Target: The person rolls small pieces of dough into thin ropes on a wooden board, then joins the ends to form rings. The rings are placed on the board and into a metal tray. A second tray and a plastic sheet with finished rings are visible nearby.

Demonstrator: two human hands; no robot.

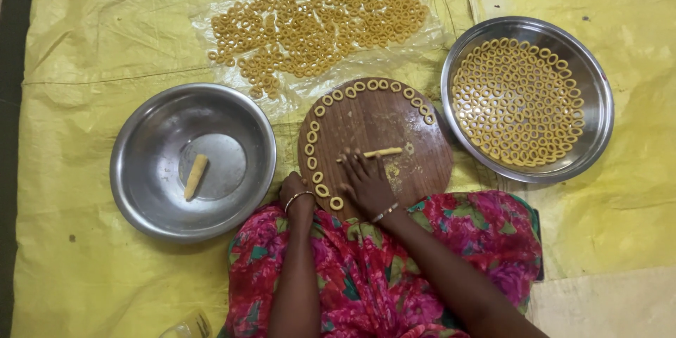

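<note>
A round wooden board (pixel 394 123) lies in front of me with small dough rings (pixel 313 148) lined along its left and top edge. My right hand (pixel 366 184) lies flat on the board, fingers pressing one end of a thin yellow dough rope (pixel 380 152). My left hand (pixel 294 190) rests at the board's lower left edge, fingers curled, next to the lowest rings. Both wrists wear bangles.
A steel bowl (pixel 151 190) on the left holds one dough stick (pixel 196 176). A steel plate (pixel 595 91) on the right is packed with rings. A clear plastic sheet (pixel 422 35) beyond the board carries several more rings. Yellow sheeting (pixel 84 63) covers the floor.
</note>
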